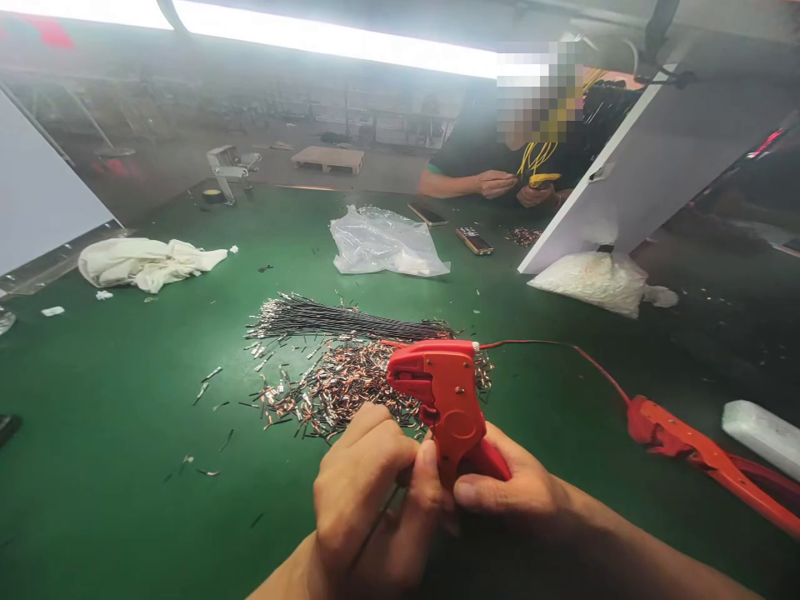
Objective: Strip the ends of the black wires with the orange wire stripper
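Observation:
My right hand is wrapped round the grip of a red and orange wire stripper, whose head points to the left. Close beside the tool's handle, my left hand is closed in a pinch on a thin black wire; the wire's front end is hidden by fingers and tool. Beyond the stripper lies a bundle of black wires, laid side by side with silvery tips at the left. A heap of short wire offcuts, black and copper-coloured, spreads behind and left of the stripper.
A second red stripper lies at the right, near a white block. Further back are a clear plastic bag, a phone, a white cloth and a filled bag. Across the green table, a person holds yellow wires.

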`<action>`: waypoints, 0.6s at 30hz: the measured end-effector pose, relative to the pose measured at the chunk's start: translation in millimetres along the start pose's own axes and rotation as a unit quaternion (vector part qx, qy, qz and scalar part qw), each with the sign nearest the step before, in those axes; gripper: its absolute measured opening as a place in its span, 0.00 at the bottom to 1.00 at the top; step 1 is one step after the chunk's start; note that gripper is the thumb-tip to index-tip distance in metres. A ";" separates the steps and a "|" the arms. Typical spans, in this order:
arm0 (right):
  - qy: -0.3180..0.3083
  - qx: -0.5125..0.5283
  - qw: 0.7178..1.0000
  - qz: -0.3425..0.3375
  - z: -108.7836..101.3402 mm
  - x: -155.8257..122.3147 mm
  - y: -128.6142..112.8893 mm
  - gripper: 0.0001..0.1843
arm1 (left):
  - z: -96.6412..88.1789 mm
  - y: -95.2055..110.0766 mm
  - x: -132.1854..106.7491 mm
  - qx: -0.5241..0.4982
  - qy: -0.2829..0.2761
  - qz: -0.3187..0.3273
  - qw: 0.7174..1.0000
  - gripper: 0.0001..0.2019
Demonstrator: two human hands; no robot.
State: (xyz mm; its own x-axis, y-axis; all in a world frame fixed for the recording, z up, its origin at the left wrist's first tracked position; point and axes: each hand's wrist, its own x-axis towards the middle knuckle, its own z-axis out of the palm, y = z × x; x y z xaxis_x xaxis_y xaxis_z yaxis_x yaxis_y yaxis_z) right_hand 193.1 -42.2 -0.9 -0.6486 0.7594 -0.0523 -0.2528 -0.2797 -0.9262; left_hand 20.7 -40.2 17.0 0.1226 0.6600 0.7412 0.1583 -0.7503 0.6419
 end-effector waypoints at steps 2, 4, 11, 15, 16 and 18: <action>0.006 -0.005 1.000 -0.004 -0.4 -0.6 1.0 0.17 | -0.3 0.5 -1.7 0.016 -0.004 -0.005 1.000 0.11; 0.021 0.004 1.000 -0.005 -0.9 -1.4 3.0 0.17 | -0.1 -0.1 -2.8 0.028 -0.012 0.004 1.000 0.11; 0.038 -0.004 0.999 0.011 0.2 -3.2 5.8 0.20 | 3.9 -8.6 -2.8 0.045 -0.018 0.057 0.997 0.11; 0.053 -0.017 0.998 0.017 2.5 -4.9 4.8 0.21 | 1.8 -8.2 -1.9 0.059 -0.039 0.058 0.996 0.11; 0.058 -0.018 0.998 0.017 2.9 -5.5 4.9 0.21 | 0.7 -7.1 -1.8 0.061 -0.042 0.059 0.995 0.11; 0.060 -0.027 0.998 0.016 3.6 -6.5 5.6 0.21 | -1.4 -4.4 -2.1 0.070 -0.047 0.059 0.995 0.11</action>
State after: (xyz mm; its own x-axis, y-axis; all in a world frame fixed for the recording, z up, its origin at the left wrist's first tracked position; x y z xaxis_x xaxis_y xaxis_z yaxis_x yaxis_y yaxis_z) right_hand 193.3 -50.8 -4.5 -0.5650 0.8159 -0.1232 -0.1927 -0.2756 -0.9418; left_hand 18.4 -38.3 12.9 0.2388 0.5726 0.7843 0.2720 -0.8148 0.5121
